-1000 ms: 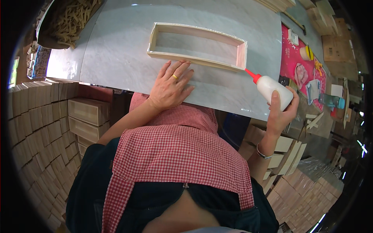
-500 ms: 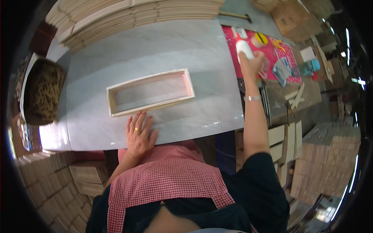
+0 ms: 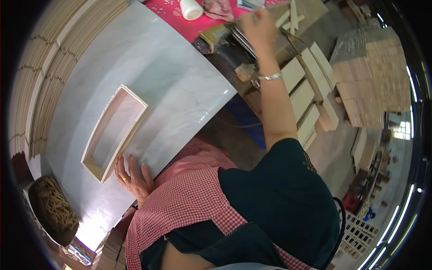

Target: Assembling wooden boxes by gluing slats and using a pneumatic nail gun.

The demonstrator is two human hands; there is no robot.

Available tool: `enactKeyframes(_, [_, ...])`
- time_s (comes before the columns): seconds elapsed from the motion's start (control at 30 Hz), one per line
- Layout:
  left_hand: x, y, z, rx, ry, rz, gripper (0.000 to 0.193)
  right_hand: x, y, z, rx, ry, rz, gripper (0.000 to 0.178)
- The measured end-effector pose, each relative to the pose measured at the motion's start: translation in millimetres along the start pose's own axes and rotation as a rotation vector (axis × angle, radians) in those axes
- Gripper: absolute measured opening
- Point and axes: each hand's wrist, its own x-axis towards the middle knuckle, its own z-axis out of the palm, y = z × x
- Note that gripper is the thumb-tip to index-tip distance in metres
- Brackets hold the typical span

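A shallow rectangular wooden frame lies on the grey marbled tabletop, its long side slanting toward me. My left hand rests at the table's near edge with fingers spread, the fingertips by the frame's near corner. To the right, my right hand is raised past the table's end, above a cluttered bench. Motion blurs its fingers, so their grip is unclear. A white bottle sits on the pink sheet at the top, apart from that hand.
Long wooden strips are stacked along the table's far left side. A bin of pale scraps stands at the lower left. Pale boards lean below my right arm, and wrapped wood stacks stand farther right. A crumpled pink cloth lies beside the bottle.
My right hand has let go of the white bottle and moved away from it toward me. The view has turned to the right. My left hand stays by the frame.
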Motion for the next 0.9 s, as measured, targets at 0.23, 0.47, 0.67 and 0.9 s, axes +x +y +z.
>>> enactKeyframes(0.23, [-6,-6,0,-0.005,0.01,-0.005,0.039,-113,169,-129,-0.622,-0.182,0.741,0.057])
enactKeyframes(0.47, [-10,-9,0,-0.013,0.028,-0.006,0.038,-175,183,-154,-0.789,-0.201,1.069,0.077])
enactKeyframes(0.67, [-9,-8,1,-0.052,0.028,-0.014,0.039,-184,195,-170,-0.732,-0.21,1.04,0.084])
enactKeyframes(0.9, [-4,-11,-2,-0.181,0.071,0.028,0.042,-179,157,-198,-0.356,0.039,0.874,0.083])
